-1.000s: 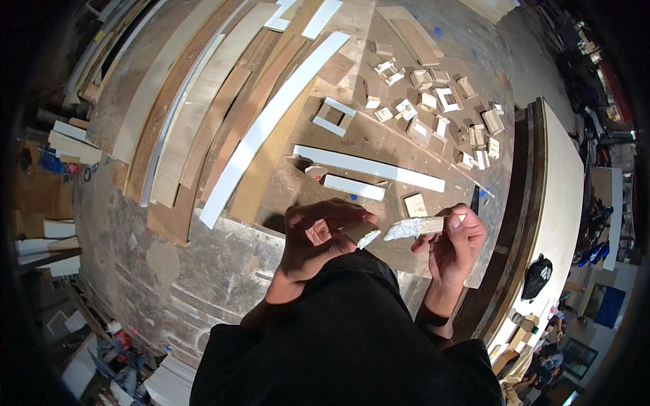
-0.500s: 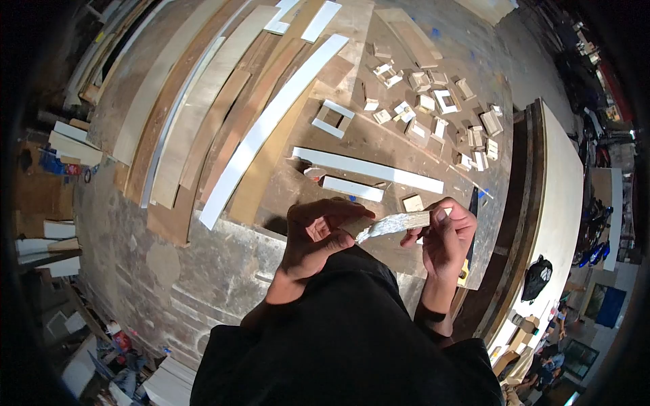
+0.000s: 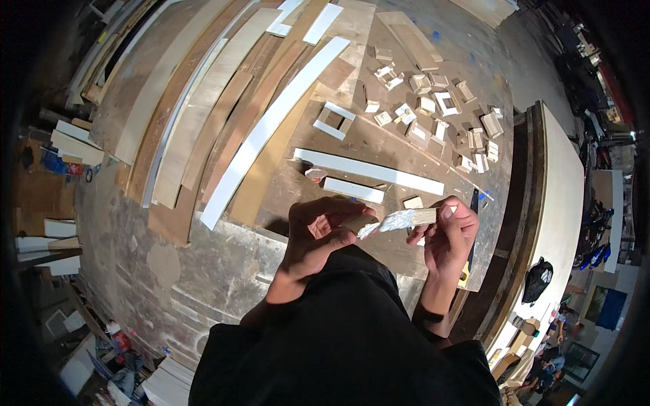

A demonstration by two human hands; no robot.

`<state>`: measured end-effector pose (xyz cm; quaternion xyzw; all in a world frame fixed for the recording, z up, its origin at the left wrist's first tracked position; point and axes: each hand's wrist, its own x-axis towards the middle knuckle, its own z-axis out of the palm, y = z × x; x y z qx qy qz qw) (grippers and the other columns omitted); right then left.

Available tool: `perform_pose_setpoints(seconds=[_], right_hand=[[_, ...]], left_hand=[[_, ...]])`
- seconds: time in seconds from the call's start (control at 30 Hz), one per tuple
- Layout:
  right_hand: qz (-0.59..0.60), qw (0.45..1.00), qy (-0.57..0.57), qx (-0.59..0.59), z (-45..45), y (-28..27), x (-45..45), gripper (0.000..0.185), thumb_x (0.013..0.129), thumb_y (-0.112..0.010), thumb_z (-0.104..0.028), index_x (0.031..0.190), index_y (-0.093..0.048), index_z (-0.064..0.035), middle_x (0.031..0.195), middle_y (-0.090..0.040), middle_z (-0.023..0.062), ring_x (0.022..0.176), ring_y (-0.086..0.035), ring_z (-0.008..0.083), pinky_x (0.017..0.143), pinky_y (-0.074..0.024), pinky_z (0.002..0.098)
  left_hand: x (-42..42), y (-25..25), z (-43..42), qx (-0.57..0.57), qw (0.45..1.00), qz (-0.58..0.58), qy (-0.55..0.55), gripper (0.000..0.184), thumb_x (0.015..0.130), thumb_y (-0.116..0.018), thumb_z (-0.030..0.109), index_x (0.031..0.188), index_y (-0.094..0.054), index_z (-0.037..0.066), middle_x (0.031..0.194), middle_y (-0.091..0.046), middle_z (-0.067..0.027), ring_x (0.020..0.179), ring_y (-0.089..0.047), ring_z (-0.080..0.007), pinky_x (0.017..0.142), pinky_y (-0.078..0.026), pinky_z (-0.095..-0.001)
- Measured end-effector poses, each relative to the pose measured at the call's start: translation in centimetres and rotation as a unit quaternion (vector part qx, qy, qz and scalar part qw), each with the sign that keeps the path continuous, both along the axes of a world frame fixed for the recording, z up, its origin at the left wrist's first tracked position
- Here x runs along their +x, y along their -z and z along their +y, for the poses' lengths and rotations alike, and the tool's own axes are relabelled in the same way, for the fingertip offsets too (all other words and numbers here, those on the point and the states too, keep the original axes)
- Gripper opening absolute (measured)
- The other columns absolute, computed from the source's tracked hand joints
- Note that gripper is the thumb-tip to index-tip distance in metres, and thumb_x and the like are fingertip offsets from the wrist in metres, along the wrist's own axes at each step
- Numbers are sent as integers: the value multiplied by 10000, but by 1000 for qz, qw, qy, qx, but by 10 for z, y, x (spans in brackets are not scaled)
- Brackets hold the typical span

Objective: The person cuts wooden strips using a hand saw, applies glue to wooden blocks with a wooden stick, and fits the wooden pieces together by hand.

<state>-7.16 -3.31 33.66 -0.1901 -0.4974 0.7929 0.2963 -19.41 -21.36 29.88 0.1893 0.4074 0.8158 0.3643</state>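
Both hands are raised over the near edge of a large brown wooden work surface, set apart, each closed on one piece. Pinched between fingers and thumb, the left hand grips a short brown wooden block; the right hand pinches the plain end of a narrow light-brown wooden strip. That strip is straight and clean-edged by the right fingers, while its other end is whitish, ragged and uneven, tapering toward the block. Where the two pieces meet in view, I cannot tell whether they touch.

Beyond the hands, toward the near edge, lie two straight white strips: one long white strip and one short white strip, just beside it. One pale square wooden block sits near the right hand. One rectangular white-and-brown frame lies farther in.

Toward the right edge is a group of small pale wooden assemblies, well over a dozen, too jumbled for an exact count. One wide tan board lies near the far edge. Across the left side, several long boards stretch from the far edge, with one long white slat slanting beside them.
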Motion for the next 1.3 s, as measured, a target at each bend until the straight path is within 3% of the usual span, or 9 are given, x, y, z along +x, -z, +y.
perform_pose_setpoints(seconds=[0.3, 0.37, 0.4, 0.47, 0.8, 0.93, 1.07, 1.2, 1.3], right_hand=[[-3, 1000, 3, 14, -5, 0, 2, 264, 982, -567, -143, 792, -509, 30, 663, -590, 111, 525, -648, 221, 447, -578, 360], [4, 1000, 1, 5, -8, -3, 0, 263, 984, -566, -146, 795, -512, 30, 659, -591, 115, 525, -648, 222, 449, -579, 359], [10, 1000, 1, -4, -11, -4, -1, 263, 985, -565, -149, 798, -515, 30, 655, -592, 119, 525, -648, 223, 451, -579, 358], [9, 1000, 1, -2, -16, -3, -2, 268, 986, -570, -158, 798, -514, 25, 655, -591, 119, 512, -645, 228, 453, -579, 364], [2, 1000, 12, -5, -15, 3, -7, 276, 981, -583, -198, 811, -523, 10, 654, -599, 116, 483, -638, 221, 440, -553, 319], [-45, 999, -24, -2, -14, 4, -5, 273, 989, -568, -207, 815, -529, -1, 636, -611, 116, 493, -634, 211, 430, -521, 294], [-12, 1000, 6, -27, -13, 9, -8, 274, 988, -561, -204, 813, -531, 6, 660, -630, 141, 484, -622, 201, 414, -500, 274], [-52, 998, -38, -2, -17, -9, -17, 252, 983, -561, -183, 808, -529, -5, 645, -641, 146, 483, -635, 212, 438, -545, 312], [-42, 998, -19, -30, -12, 6, -17, 245, 971, -575, -182, 794, -528, -19, 573, -588, 81, 488, -648, 208, 436, -544, 322]], left_hand=[[-1, -2, -3, -19, 1000, -1, -5, 563, 787, -834, 234, 1209, -599, -57, 1134, -680, -204, 1068, -669, -270, 928, -537, -384], [-2, 0, -2, 23, 1000, 19, -5, 406, 821, -766, 0, 1196, -624, -66, 1141, -690, -181, 1085, -672, -254, 898, -559, -330], [-1, 0, -3, 23, 1000, 19, -2, 406, 821, -766, 0, 1196, -624, -66, 1141, -690, -181, 1085, -672, -254, 898, -559, -330], [2, -3, -3, -20, 1000, 21, -12, 539, 792, -830, 218, 1207, -604, -43, 1140, -676, -202, 1072, -665, -269, 928, -536, -381], [0, -6, -4, -17, 999, 23, -32, 542, 794, -831, 221, 1206, -601, -45, 1136, -675, -192, 1082, -658, -252, 893, -551, -359], [0, -3, -3, 1, 999, 25, -44, 532, 791, -831, 204, 1203, -603, -43, 1137, -676, -189, 1091, -654, -258, 928, -535, -375], [-2, -4, -5, 12, 999, 12, -51, 523, 784, -833, 184, 1206, -609, -29, 1134, -679, -186, 1099, -653, -271, 970, -510, -390], [-3, -8, -5, 4, 999, 15, -31, 515, 780, -832, 160, 1207, -612, -23, 1134, -678, -187, 1102, -653, -272, 971, -509, -392], [-5, -3, -6, 18, 998, 20, -49, 511, 775, -834, 148, 1201, -616, -31, 1147, -676, -190, 1098, -655, -269, 965, -511, -387]])
